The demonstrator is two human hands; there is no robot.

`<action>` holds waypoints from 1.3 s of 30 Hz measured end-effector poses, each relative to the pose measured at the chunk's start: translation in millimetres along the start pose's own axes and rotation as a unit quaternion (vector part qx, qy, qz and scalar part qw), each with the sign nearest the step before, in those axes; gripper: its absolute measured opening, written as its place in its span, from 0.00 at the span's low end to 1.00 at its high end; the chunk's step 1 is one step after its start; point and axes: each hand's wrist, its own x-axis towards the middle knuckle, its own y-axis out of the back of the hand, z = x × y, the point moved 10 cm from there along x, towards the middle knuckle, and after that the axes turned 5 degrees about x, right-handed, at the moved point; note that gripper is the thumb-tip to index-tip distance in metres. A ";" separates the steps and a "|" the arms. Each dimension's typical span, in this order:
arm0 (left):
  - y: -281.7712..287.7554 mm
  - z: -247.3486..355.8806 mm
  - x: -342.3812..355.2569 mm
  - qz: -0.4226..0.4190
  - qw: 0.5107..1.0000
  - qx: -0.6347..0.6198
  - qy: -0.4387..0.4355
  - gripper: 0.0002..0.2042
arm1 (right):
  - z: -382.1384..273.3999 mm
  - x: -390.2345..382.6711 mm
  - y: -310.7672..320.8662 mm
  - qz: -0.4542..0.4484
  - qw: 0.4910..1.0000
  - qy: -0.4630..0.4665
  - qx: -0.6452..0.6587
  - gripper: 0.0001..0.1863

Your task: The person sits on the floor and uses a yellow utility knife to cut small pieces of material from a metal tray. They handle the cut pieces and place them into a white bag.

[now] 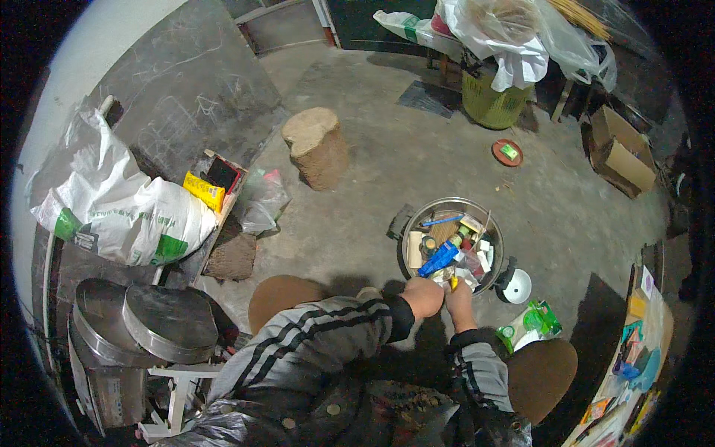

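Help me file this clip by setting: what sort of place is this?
Probably a household storeroom or workroom, going by the wooden stump on the bare grey floor, the bulky white sack and the open cardboard box.

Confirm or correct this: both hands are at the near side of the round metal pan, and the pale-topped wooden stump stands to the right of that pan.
The stump's side is wrong. The head view shows the pale-topped wooden stump to the left of the round metal pan; the left hand and right hand are at its near side.
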 end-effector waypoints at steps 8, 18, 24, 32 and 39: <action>0.8 11.3 -5.6 0.030 1.000 -0.003 -0.005 0.10 | -6.4 -6.9 12.5 0.085 0.996 -0.026 -0.011 0.07; -40.4 39.8 -3.2 0.018 0.995 0.064 -0.078 0.08 | 11.3 1.2 5.4 0.107 0.993 0.030 -0.034 0.08; -31.5 87.2 -54.4 0.291 0.926 0.234 0.053 0.07 | 66.3 21.9 28.3 0.124 0.986 -0.112 0.010 0.15; -11.8 -54.8 12.0 0.111 0.989 0.083 0.054 0.07 | 21.5 17.5 6.9 0.004 0.999 -0.010 0.042 0.19; 10.9 -131.7 24.3 0.165 0.926 -0.279 0.193 0.22 | 37.5 13.9 -4.8 -0.005 0.992 -0.021 0.121 0.18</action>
